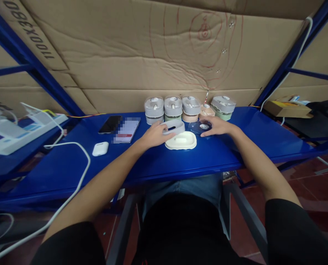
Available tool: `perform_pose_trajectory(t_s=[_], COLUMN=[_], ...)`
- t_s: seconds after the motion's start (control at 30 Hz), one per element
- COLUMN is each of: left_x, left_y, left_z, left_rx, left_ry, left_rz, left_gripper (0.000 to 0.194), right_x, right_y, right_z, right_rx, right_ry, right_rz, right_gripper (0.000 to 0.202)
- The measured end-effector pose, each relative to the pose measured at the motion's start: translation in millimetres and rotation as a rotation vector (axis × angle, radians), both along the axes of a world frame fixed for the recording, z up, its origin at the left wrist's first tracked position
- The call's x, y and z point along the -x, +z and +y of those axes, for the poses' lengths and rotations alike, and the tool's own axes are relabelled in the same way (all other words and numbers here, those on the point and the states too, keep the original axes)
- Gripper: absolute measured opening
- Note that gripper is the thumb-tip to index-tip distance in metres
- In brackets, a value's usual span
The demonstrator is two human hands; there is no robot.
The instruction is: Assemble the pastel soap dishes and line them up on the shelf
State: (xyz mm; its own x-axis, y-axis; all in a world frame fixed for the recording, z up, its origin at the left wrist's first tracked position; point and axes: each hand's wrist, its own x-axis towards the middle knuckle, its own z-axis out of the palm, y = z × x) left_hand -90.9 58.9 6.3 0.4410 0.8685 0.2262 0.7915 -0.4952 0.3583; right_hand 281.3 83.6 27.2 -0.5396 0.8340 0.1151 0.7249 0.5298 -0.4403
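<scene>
Watching from afar, I read this as a makeshift workshop station. Ahead of the left grip [154,135] and right grip [219,126] stands a cardboard wall [111,48], bearing printed box lettering and red pen lines. Blue metal posts [48,77] slant up on either side. The worktop [213,158] beneath both grips is plain blue; left of the left grip I see a loose white cable [90,162]. Lower, right of the right grip, are red floor tiles [304,184].

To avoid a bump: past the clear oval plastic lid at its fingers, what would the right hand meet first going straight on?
Past that clear lid, the right hand would likely meet the grey oval slotted plastic piece at the left hand; depth is unclear.
</scene>
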Motion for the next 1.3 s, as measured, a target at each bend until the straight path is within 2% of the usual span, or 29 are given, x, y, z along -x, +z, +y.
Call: perform_pose_trajectory(t_s=[0.27, 0.43, 0.57, 0.77, 0.83, 1.0, 1.1, 1.3], left_x=[-1.7, -6.7, -8.8, -10.2, -10.8, -11.2, -11.7, -14.0], left_y=[3.9, 6.7, 4.0, 2.2, 2.9, 3.3, 3.5, 2.8], left_z=[-5.3, -15.8, -20.1, -22.3, -22.6, -22.9, -24.3, -26.0], left_rx=[-0.019, -0.052, -0.006, 0.044, 0.042, 0.031, 0.031, -0.003], left_ry=[-0.020, -0.169, -0.295, -0.365, -0.381, -0.397, -0.381, -0.334], left_rz=[-0.104, -0.226, -0.216, -0.203, -0.200, -0.162, -0.145, -0.123], left_gripper=[0.050, 0.045, 0.044, 0.041, 0.046, 0.074, 0.080, 0.083], right_x=[-2.7, -3.6, -4.5, -5.3, -5.6, -4.9, -2.8, 1.9], right_y=[0.1, -0.2, -0.8, -1.0, -1.3, -4.4, -6.5, -5.8], right_z=[1.9, 3.4, 4.0, 5.2, 5.4, 4.0, 3.3, -0.3], right_rx=[0.031, 0.012, 0.026, 0.035, 0.036, 0.057, 0.053, -0.006], right_ry=[0.010, 0.027, 0.028, 0.037, 0.037, 0.015, 0.001, -0.006], right_rz=[-0.009, -0.017, -0.005, -0.015, -0.020, 0.023, 0.026, 0.041], right_gripper=[0.093, 0.089, 0.090, 0.090, 0.091, 0.105, 0.113, 0.101])
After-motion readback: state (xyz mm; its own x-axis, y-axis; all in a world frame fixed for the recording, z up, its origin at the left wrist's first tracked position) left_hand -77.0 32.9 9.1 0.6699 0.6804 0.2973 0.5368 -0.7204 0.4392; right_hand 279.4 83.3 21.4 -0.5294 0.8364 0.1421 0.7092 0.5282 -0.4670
